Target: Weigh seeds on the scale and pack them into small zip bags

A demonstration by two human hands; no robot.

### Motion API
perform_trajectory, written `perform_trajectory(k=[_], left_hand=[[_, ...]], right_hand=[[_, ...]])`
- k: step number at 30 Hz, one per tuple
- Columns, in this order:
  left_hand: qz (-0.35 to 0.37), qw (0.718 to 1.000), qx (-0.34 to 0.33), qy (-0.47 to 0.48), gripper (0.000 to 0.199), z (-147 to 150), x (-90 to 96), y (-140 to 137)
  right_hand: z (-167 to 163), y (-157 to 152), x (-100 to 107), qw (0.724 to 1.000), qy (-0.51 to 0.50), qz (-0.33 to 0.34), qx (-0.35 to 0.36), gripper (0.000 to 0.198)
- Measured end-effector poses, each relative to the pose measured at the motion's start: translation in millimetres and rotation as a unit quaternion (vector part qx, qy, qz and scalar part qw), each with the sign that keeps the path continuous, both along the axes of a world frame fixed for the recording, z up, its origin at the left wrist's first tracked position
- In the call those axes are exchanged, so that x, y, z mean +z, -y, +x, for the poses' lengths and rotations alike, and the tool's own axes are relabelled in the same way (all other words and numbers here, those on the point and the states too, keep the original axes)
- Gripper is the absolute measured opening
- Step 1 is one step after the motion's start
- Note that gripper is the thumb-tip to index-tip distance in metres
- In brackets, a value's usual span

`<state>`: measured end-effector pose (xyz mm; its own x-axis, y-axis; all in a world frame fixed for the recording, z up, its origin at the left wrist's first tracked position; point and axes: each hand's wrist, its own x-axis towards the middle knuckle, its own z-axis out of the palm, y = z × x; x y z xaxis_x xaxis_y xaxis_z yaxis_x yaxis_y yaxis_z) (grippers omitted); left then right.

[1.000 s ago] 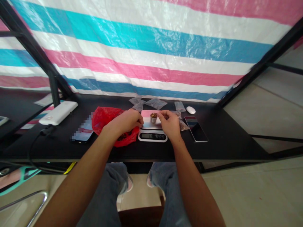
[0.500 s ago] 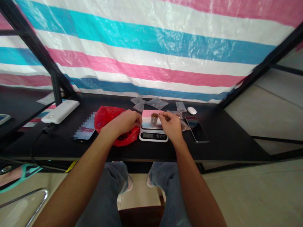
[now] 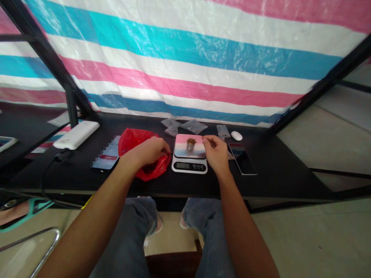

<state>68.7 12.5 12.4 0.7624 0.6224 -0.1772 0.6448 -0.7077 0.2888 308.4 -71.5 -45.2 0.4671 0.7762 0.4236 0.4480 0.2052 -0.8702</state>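
A small metal cup point(image 3: 190, 147), heaped with brown dried bits, stands upright on the plate of a white digital kitchen scale point(image 3: 189, 170). My right hand point(image 3: 216, 153) is at the scale's right edge, thumb and fingertips pinched together; whatever they may hold is too small to make out. Over the open red plastic bag point(image 3: 131, 139), my left hand point(image 3: 155, 150) has its fingers curled inward near the bag's right side. Dark bits show inside the bag below that hand. What lies within the left fingers is hidden.
Several clear plastic bags point(image 3: 193, 126) lie behind the scale. A phone point(image 3: 242, 158) and a white mouse point(image 3: 236, 135) are at the right. Left of the red bag are another phone point(image 3: 106, 159) and a white power strip point(image 3: 77, 135). A striped sheet point(image 3: 185, 69) hangs behind the black table.
My right hand has drawn back rightward from the cup to the scale's edge. My left hand has shifted slightly left and down, away from the scale. The cup remains on the plate.
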Motion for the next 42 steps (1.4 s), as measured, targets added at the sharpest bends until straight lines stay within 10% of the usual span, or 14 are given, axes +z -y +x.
perform_trajectory(k=[10,25,42], left_hand=[[0.03,0.999,0.038,-0.011,0.025,26.2,4.5,-5.9],[0.021,0.994,0.077,-0.076,0.026,39.1,11.0,6.4],[0.089,0.991,0.098,0.005,0.024,-6.2,34.5,-2.5]], right_hand=[[11.2,-3.8,-3.4,0.999,0.03,-0.031,-0.002,0.028],[41.9,-63.5,15.2,0.933,0.249,-0.118,0.231,0.02],[37.4,-71.5,21.8,0.914,0.238,-0.126,0.304,0.019]])
